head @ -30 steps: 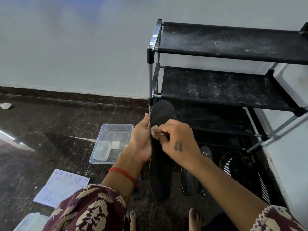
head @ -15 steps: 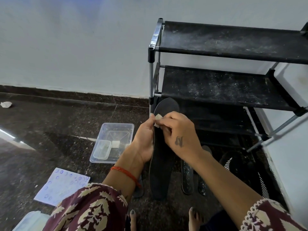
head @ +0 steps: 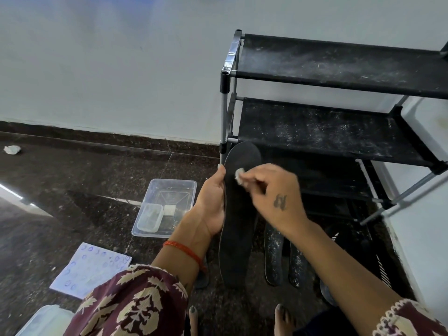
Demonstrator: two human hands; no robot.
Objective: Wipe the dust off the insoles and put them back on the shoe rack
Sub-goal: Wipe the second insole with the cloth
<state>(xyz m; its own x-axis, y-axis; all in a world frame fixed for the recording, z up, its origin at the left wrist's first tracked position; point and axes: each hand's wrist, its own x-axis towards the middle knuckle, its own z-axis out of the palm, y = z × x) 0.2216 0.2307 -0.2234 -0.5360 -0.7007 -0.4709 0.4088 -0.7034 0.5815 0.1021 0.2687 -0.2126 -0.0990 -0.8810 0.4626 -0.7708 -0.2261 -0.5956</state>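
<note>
Gripping the long black insole by its left edge, upright before the shoe rack, the left hand is steadying what looks light and bendy, while the right hand is pinching a small white wipe against its toe end.

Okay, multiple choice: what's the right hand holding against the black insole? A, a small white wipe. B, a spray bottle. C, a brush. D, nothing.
A: the right hand pinches a small white wipe against the upper part of the black insole, which the left hand holds by its edge.
</note>
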